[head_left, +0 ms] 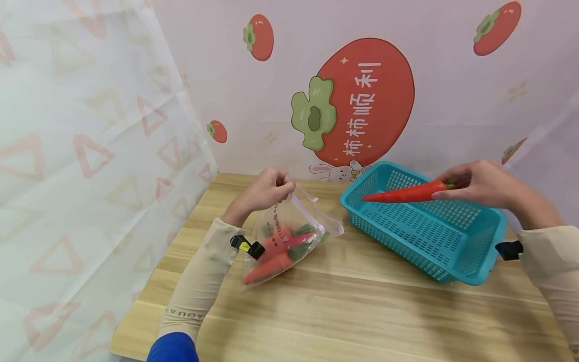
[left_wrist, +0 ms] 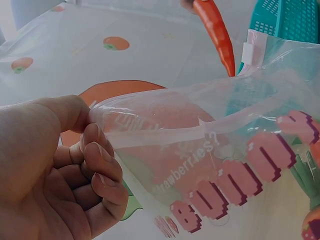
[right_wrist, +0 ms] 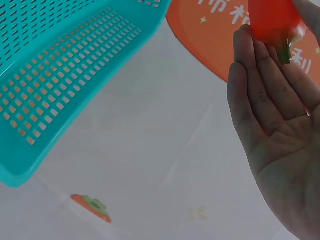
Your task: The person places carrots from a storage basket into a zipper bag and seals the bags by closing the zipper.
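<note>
My left hand (head_left: pixel 270 188) pinches the top edge of a clear zip bag (left_wrist: pixel 150 112) printed with pink letters. Inside the bag lie vegetables: a long red pepper (head_left: pixel 267 269) at the bottom, with other red, orange and green pieces. The bag's mouth gapes toward the right, its white slider (left_wrist: pixel 247 54) at the far end. My right hand (head_left: pixel 481 183) pinches a long red chili pepper (head_left: pixel 402 194) near its green stem, the tip pointing left toward the bag. The chili hangs above the blue-green plastic basket (head_left: pixel 452 269), apart from the bag.
The basket stands on the right side of the wooden table (head_left: pixel 344 311), near the back. Behind the table rises a wall covering (head_left: pixel 253 100) printed with persimmons. Another patterned sheet (head_left: pixel 90 201) hangs along the left side.
</note>
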